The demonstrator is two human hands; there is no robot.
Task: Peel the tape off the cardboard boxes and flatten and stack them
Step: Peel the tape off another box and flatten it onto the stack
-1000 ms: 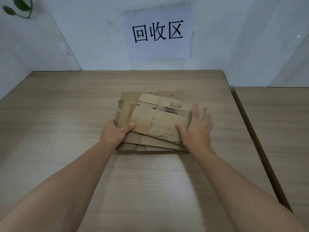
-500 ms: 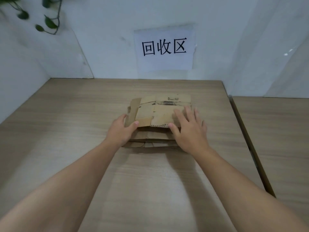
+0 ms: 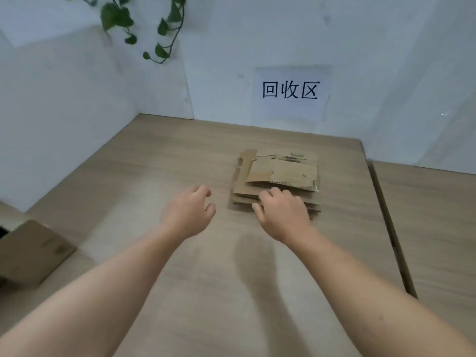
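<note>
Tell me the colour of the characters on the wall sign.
Black, on the white paper sign; head view.

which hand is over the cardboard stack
The right hand: its loosely curled fingers overlap the near edge of the stack. The left hand hangs over the table to the stack's left, clear of it.

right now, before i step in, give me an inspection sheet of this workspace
surface: wooden table; second table against its right side
job's things: flattened cardboard stack on the table's far right part, edges uneven
clutter: cardboard box at lower left of view
hands: left hand loosely curled, holds nothing, apart from the stack; right hand over the stack's near edge, fingers curled, grip unclear
cables: nothing seen
surroundings: white walls, paper sign, trailing plant
</note>
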